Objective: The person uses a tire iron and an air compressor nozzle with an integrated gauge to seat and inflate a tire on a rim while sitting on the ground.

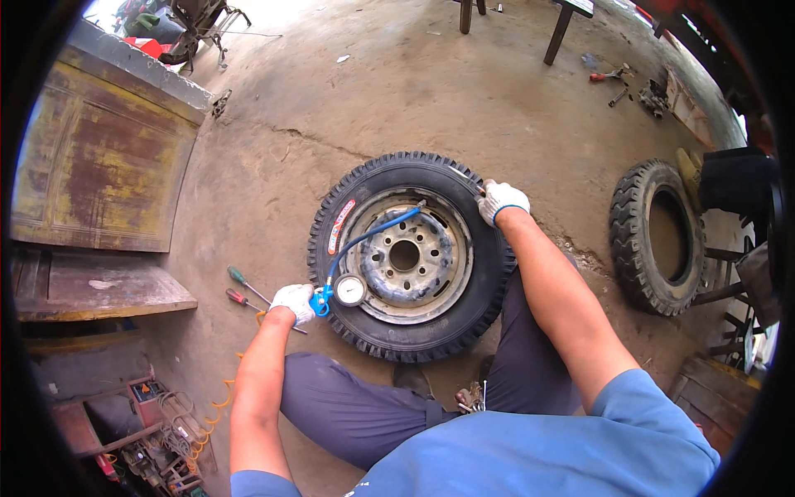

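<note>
Ideally, with the lug-tread tire flat on the floor before the knees, I hold the inflator gun steady in the left hand, dial gauge upward, blue hose unkinked across the wheel rim, the right hand grasping a slim rod.

Gloved hands, blue inflator in left, black tyre

The brown floor carries a wheel, a bare tire and two screwdrivers
</note>
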### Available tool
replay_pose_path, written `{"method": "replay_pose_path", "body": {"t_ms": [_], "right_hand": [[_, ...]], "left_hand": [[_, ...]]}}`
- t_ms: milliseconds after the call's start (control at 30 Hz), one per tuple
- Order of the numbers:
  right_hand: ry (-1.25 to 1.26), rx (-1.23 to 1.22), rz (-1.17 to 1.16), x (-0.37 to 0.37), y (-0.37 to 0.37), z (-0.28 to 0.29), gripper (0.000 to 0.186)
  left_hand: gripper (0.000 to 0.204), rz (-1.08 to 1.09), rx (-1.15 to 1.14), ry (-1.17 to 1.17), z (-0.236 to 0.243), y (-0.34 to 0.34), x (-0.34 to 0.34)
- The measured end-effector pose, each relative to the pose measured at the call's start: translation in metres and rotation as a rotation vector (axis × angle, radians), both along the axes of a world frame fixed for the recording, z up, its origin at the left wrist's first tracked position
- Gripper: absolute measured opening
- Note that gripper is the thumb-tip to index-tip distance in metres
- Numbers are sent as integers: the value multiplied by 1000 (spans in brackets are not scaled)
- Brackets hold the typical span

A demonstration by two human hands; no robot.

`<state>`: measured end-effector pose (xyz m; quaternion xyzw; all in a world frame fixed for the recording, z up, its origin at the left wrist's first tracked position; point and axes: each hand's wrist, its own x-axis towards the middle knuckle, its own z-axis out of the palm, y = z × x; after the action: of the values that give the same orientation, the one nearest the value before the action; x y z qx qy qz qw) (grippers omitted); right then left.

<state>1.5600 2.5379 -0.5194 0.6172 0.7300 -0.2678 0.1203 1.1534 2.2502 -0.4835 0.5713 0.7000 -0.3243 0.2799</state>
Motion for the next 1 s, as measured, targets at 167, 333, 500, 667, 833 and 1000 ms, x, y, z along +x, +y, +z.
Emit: {"method": "replay_pose_path", "body": {"t_ms": [167,333,500,667,833,1000], "right_hand": [[323,-242,7,1,-10,27,40],[764,-601,-175,26,-25,30,51],[1463,-939,-326,38,-33,53,58],[1913,-907,-297,43,-28,76,68],[2232,-894,-383,25,-23,84,62],[2220,-898,-507,23,-28,76,45]], "left_hand": [[32,66,-6,13,5,1,6],[33,61,-10,8,9,4,11],[36,60,-26,17,1,0,4],[39,87,-11,4,-3,-6,5],[43,84,11,-1,-4,-7,8],[45,119,-11,16,-3,-9,13]]}}
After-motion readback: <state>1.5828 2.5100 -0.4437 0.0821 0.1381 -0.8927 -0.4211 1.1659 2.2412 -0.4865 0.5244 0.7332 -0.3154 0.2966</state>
